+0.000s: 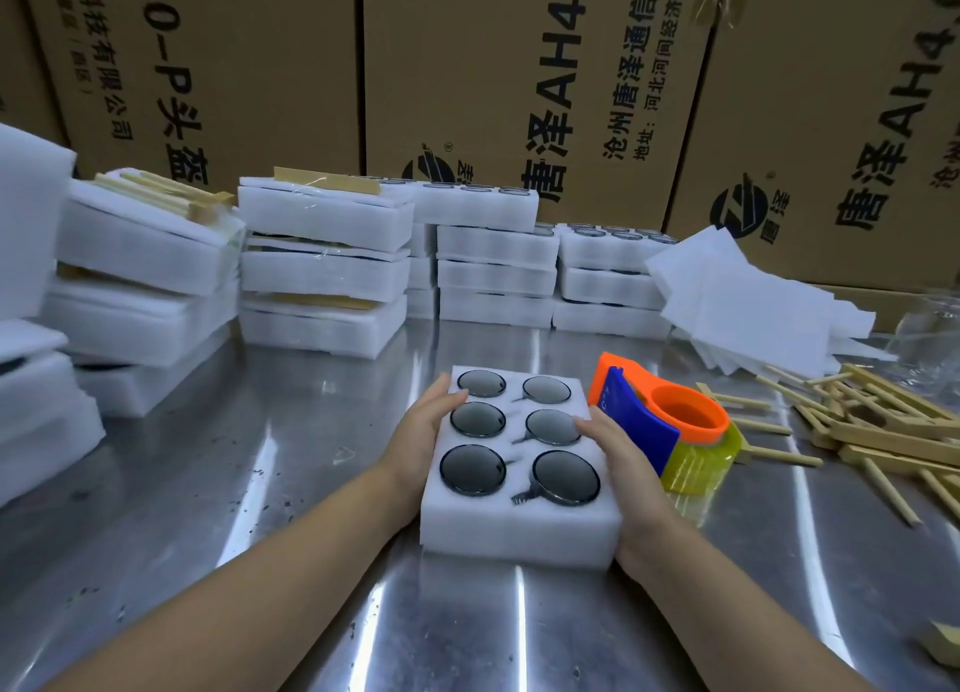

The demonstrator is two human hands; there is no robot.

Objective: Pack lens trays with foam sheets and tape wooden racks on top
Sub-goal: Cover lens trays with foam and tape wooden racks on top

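**Figure.** White foam lens tray with six round dark glass lenses seated in its wells, uncovered, lying flat on the brushed steel worktop.

My left hand clasps the tray's left edge and my right hand its right edge. Both grips are closed on the foam, with fingers curled onto the top face.

**Hazards, as I judge them:**
- **(a) Smudged lenses.** The fingertips of both hands lie at the rims of the middle pair of lenses, so a small slide inward would smear the glass.
- **(b) Lifted lenses.** The foam looks soft, and squeezing from both sides could bow the tray and lift lenses out of their wells.
- **(c) Spilled lenses.** No sheet covers the tray yet, so any tilt while lifting it may spill them.
- **(d) Collision.** The orange, blue and yellow plastic tape dispenser sits just right of the tray, close behind my right hand. A push that way would knock it.
- **(e) Awkward reaches.** The loose white foam sheets lie beyond the tray to its right, and the pale wooden racks lie in a tangle right of the tray, past the dispenser. Reaching for either crosses the dispenser, and pulling one rack may drag others along.
- **(f) Scratching.** Dark specks on the worktop left of the tray could scratch a lens that falls there.
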